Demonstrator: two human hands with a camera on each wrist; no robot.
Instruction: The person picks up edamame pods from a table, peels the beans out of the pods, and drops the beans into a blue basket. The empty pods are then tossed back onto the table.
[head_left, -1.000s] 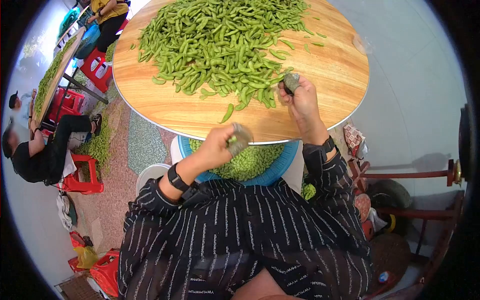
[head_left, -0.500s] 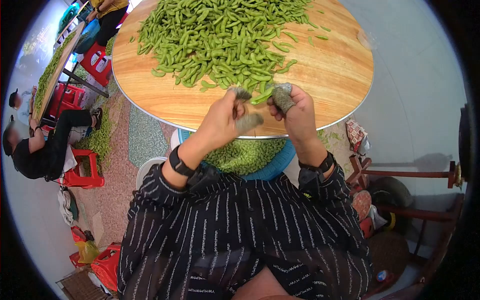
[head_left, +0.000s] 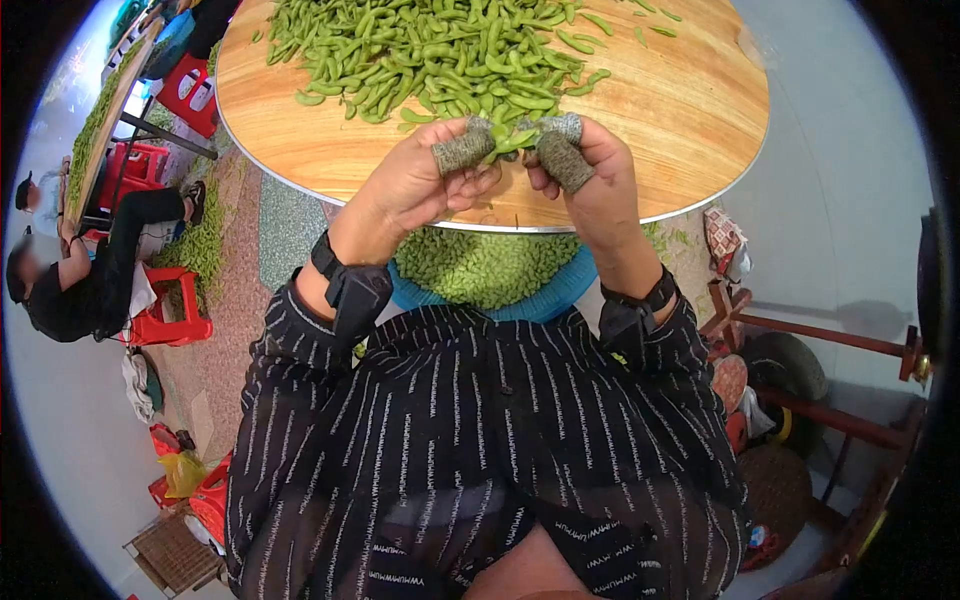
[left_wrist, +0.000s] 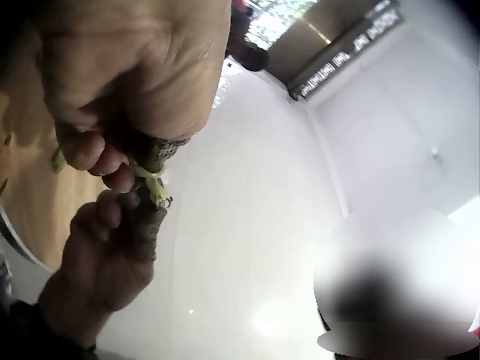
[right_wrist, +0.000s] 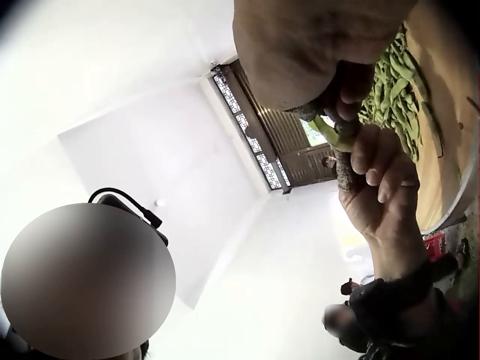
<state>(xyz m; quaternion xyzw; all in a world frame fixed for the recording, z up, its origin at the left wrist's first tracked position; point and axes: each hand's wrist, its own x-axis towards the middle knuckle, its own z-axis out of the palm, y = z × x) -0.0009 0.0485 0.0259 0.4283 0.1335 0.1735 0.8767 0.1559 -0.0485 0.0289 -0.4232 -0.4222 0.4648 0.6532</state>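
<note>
Both hands meet over the near edge of the round wooden table (head_left: 330,150). Between them is a green soybean pod (head_left: 515,141), which also shows in the left wrist view as a split-looking pod (left_wrist: 156,184). My left hand (head_left: 405,185) pinches one end with its wrapped thumb and forefinger. The right hand (head_left: 605,185) pinches the other end, its thumb and finger in grey-green wraps too. Beyond the fingers lies a large heap of soybean pods (head_left: 430,60). Below the table edge a blue basin (head_left: 560,295) holds shelled beans (head_left: 480,265).
To the left, people sit at another table (head_left: 105,130) strewn with pods, beside red stools (head_left: 170,310). Pods litter the floor (head_left: 195,245) there. On the right stand a dark red wooden frame (head_left: 820,340) and a patterned bag (head_left: 722,240).
The left hand has risen from over the basin to meet the right hand, and now pinches the pod. The right hand has brought the pod back from the heap's edge. The view has tilted down.
</note>
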